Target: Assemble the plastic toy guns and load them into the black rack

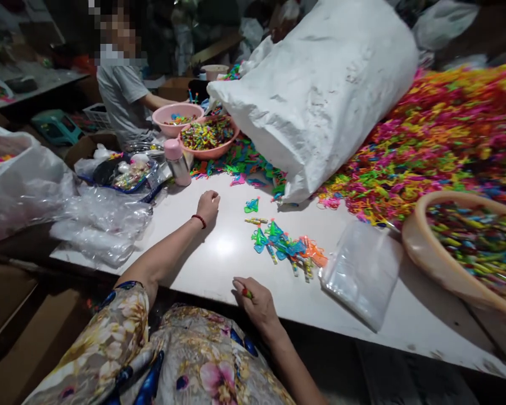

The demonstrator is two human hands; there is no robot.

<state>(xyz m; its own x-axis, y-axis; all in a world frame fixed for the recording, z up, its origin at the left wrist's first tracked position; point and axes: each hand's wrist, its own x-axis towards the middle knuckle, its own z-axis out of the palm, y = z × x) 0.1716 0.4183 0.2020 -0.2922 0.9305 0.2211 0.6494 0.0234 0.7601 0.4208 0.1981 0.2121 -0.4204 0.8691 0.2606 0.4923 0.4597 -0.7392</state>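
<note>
My left hand [208, 207], with a dark red bead bracelet on the wrist, rests on the white table, its fingers curled in. Whatever it may hold is hidden. At the table's front edge, my right hand [259, 304] is closed around a small red-and-green piece [247, 293], mostly covered by the fingers. Beyond the right hand lies a loose group of blue, green and orange plastic pieces [284, 243] with small patterned tubes [307, 270]. A single blue-green piece [252, 205] lies apart, farther back. Right of the group is a stack of clear plastic bags [362, 273].
A large white sack [320, 95] leans over a heap of colourful plastic pieces [459, 146]. An orange basin [421, 236] stands at right. Pink basins [208, 151], a pink-capped bottle [177, 163] and crumpled plastic bags [105, 225] are at left. Another person [124, 95] works at the back.
</note>
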